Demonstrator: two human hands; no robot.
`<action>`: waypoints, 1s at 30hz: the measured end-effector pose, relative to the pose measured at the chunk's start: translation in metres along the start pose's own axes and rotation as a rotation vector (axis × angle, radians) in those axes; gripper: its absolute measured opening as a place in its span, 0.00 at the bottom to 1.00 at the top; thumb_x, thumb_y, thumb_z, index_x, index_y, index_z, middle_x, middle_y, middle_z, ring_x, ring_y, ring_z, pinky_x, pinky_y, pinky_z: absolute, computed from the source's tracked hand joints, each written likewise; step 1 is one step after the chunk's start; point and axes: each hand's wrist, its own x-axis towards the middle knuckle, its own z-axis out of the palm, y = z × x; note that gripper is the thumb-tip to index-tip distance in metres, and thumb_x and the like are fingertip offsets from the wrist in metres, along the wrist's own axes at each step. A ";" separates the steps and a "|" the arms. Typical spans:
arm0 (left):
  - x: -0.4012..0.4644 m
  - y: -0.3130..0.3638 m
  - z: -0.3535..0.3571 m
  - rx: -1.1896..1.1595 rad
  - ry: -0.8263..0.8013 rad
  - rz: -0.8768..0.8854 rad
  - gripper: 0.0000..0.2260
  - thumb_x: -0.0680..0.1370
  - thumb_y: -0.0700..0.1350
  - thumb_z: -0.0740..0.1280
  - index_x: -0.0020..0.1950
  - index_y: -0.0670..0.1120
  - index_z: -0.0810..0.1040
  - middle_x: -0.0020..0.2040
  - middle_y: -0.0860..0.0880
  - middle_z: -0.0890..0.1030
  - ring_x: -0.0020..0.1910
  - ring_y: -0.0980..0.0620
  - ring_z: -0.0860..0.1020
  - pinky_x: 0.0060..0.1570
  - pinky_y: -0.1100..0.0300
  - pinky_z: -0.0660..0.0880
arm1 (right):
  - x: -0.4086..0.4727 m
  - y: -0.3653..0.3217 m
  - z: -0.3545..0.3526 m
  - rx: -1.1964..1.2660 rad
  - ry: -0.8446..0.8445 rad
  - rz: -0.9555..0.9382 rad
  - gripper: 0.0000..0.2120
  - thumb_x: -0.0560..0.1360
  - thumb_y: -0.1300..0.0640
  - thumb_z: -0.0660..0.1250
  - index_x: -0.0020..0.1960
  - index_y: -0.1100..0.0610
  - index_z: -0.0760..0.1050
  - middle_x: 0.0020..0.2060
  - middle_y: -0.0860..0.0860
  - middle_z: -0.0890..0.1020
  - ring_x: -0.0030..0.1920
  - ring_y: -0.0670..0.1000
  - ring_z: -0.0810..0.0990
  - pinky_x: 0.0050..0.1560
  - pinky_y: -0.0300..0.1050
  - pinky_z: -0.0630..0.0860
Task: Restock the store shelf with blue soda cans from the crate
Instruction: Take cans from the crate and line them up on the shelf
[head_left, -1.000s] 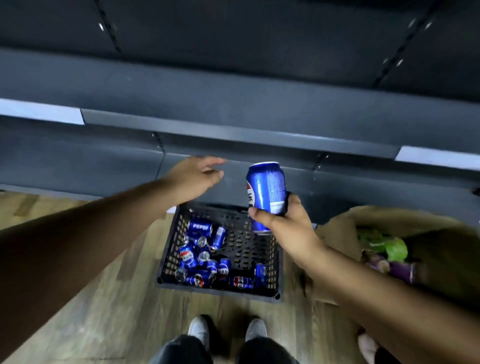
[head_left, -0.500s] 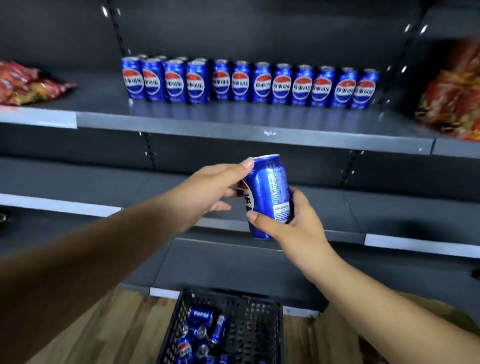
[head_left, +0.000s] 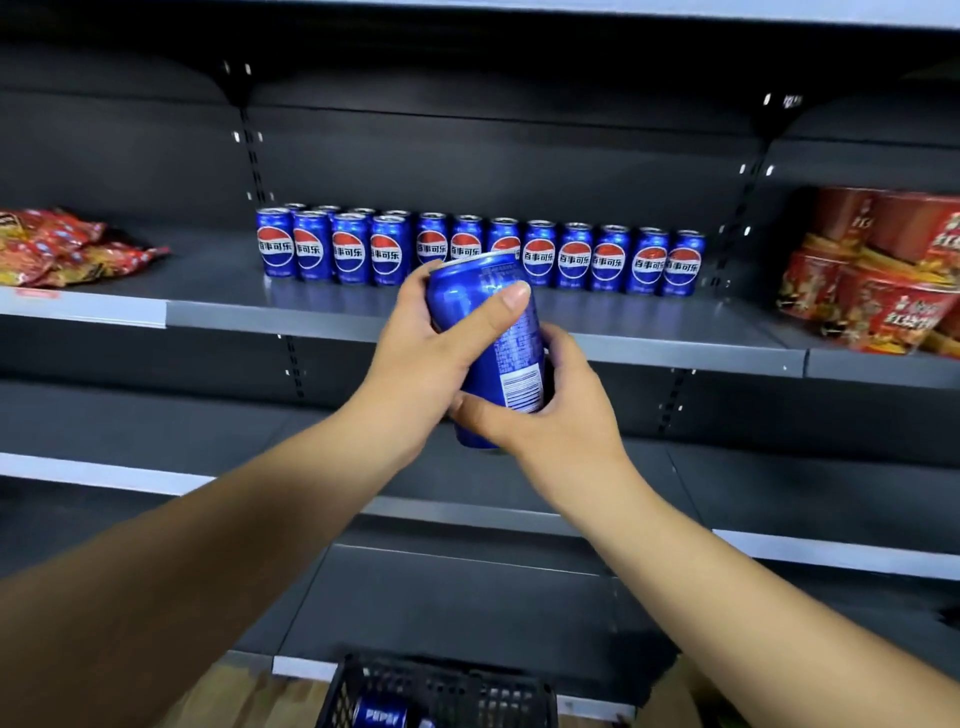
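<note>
A blue soda can (head_left: 506, 338) is held tilted in front of the grey shelf (head_left: 649, 332), with both hands on it. My left hand (head_left: 415, 358) grips its upper half, thumb across the front. My right hand (head_left: 561, 410) holds its lower half from the right. Behind it, a row of several blue soda cans (head_left: 576, 257) stands on the shelf, two deep at the left end. The black crate (head_left: 441, 691) shows at the bottom edge with a blue can (head_left: 382, 716) inside.
Red snack bags (head_left: 57, 249) lie at the shelf's left end. Red noodle cups (head_left: 883, 280) are stacked at its right end. Bare grey shelves (head_left: 156, 431) run below. Black uprights (head_left: 249, 140) divide the back wall.
The view has tilted up and the can has risen toward the shelf. My left hand, first apart and then touching the can, now grips its top half.
</note>
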 end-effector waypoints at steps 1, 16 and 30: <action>-0.001 0.001 -0.001 0.005 0.019 0.025 0.36 0.64 0.51 0.77 0.67 0.44 0.68 0.54 0.46 0.81 0.45 0.52 0.83 0.39 0.59 0.79 | 0.000 -0.002 0.000 -0.015 -0.026 -0.017 0.29 0.61 0.58 0.79 0.55 0.45 0.67 0.45 0.42 0.80 0.46 0.44 0.81 0.48 0.42 0.79; -0.005 0.022 0.001 -0.258 -0.020 -0.054 0.21 0.64 0.51 0.75 0.52 0.45 0.74 0.34 0.50 0.82 0.32 0.51 0.81 0.35 0.54 0.80 | -0.008 -0.003 -0.012 0.324 -0.318 0.033 0.36 0.58 0.59 0.76 0.62 0.49 0.64 0.44 0.40 0.84 0.46 0.42 0.82 0.48 0.40 0.79; -0.004 0.034 -0.008 -0.261 0.161 0.005 0.16 0.71 0.48 0.72 0.52 0.41 0.74 0.31 0.46 0.77 0.27 0.49 0.77 0.31 0.57 0.77 | -0.015 -0.016 0.002 0.244 -0.309 0.011 0.38 0.62 0.61 0.78 0.64 0.45 0.63 0.47 0.35 0.82 0.48 0.40 0.82 0.49 0.33 0.77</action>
